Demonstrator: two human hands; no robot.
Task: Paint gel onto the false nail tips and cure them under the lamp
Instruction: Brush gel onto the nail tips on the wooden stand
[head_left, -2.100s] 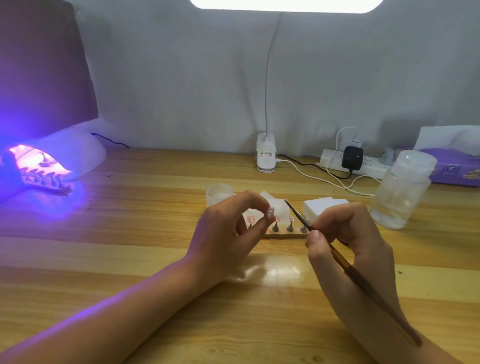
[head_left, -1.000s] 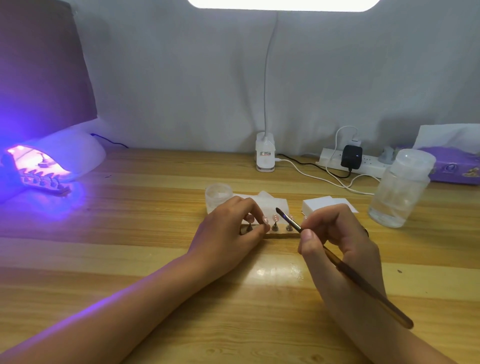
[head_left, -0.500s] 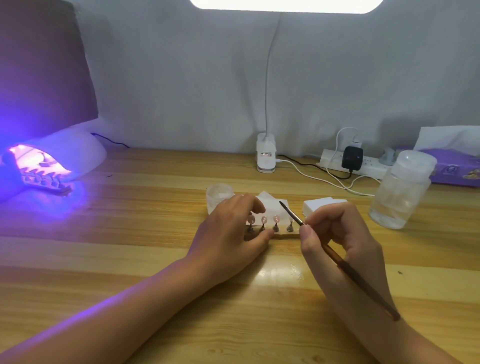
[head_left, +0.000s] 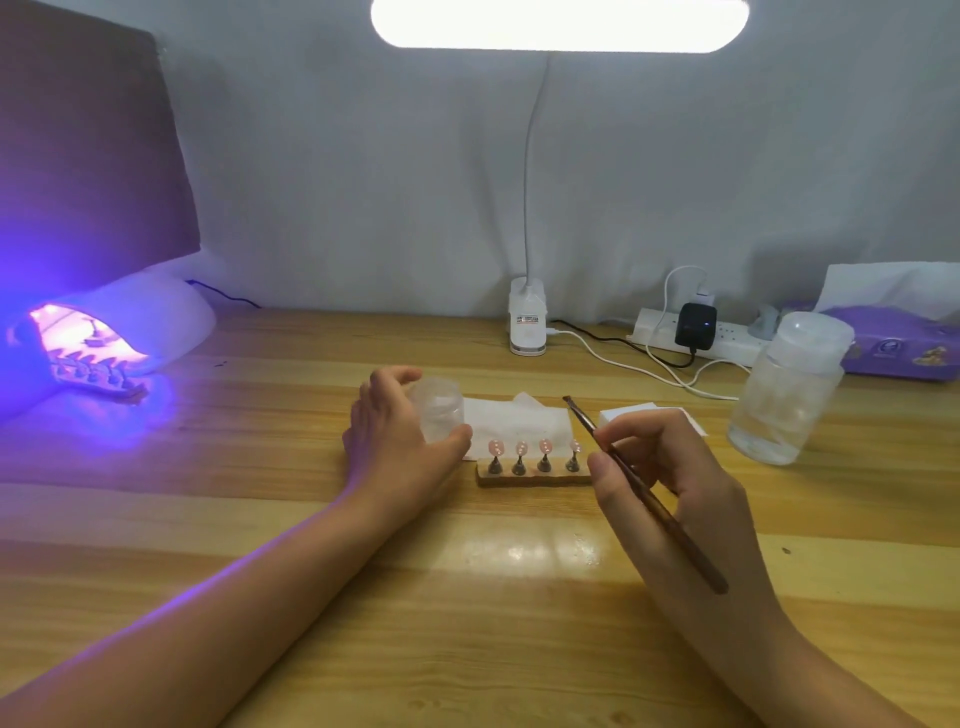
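Note:
Several pink false nail tips (head_left: 520, 448) stand on small pegs in a wooden strip (head_left: 535, 479) at the middle of the table. My left hand (head_left: 395, 447) is just left of the strip, fingers and thumb curled round a small clear jar (head_left: 439, 410). My right hand (head_left: 670, 483) pinches a thin brown brush (head_left: 644, 499), whose bristle end points up and left above the strip's right end. At the far left the white curing lamp (head_left: 156, 317) glows violet, with another strip of nail tips (head_left: 88, 371) lying in its opening.
A white tissue (head_left: 519, 421) lies behind the strip and a white pad (head_left: 654, 418) sits to its right. A clear bottle (head_left: 789, 389), a power strip (head_left: 737, 345) with cables, a purple tissue box (head_left: 893, 345) and a desk lamp base (head_left: 527, 322) stand farther back.
My left hand has let go of the nail tips on the strip and moved left onto the small jar. The right hand keeps holding the brush in nearly the same place.

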